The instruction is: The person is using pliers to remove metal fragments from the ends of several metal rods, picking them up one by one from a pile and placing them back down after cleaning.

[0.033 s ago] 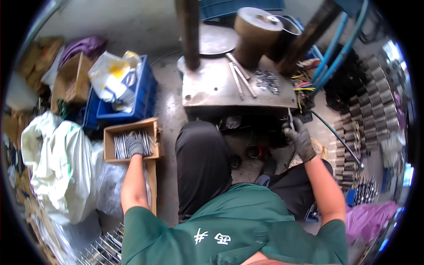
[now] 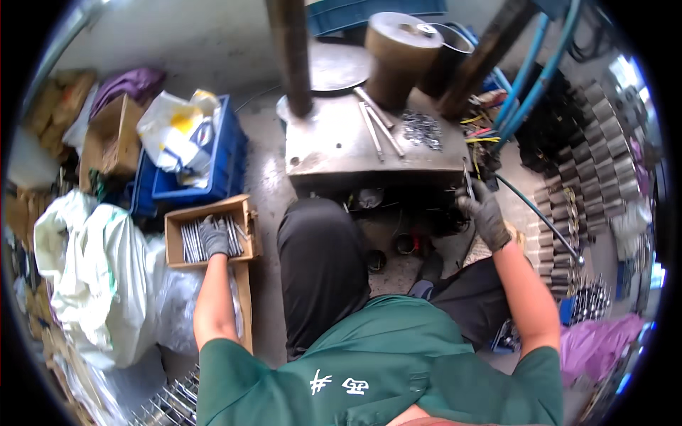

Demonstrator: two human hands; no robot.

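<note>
Grip of the right hand [image 2: 488, 216], gray-gloved: fingers closed round a thin metal piece [image 2: 467, 177], which points up past the table's right front corner. Glove blurs the contact, so exact hold is hard to read; a loose pinch could let the piece slip into the dark space below. Left hand [image 2: 214, 238], also gloved, is down in the cardboard box [image 2: 172, 238], fingers over the metal rods [image 2: 192, 241]; can't tell whether it has hold of one. Rods lie side by side, packed close, some slanting at the right end, so likely risk is picking up two at once or snagging glove fabric between them. Box is well apart from the table [image 2: 323, 131], so a rod carried across could knock the knee [image 2: 320, 234] in between. On the table, loose rods [image 2: 372, 133] lie near the heavy cylinder [image 2: 401, 64], beside a pile of small metal bits [image 2: 423, 131]; a sleeve or elbow sweep could roll the rods or scatter the bits. Colored cables [image 2: 485, 139] and a dark hose [image 2: 540, 213] run close to the right hand; catching one could jerk that arm.
</note>
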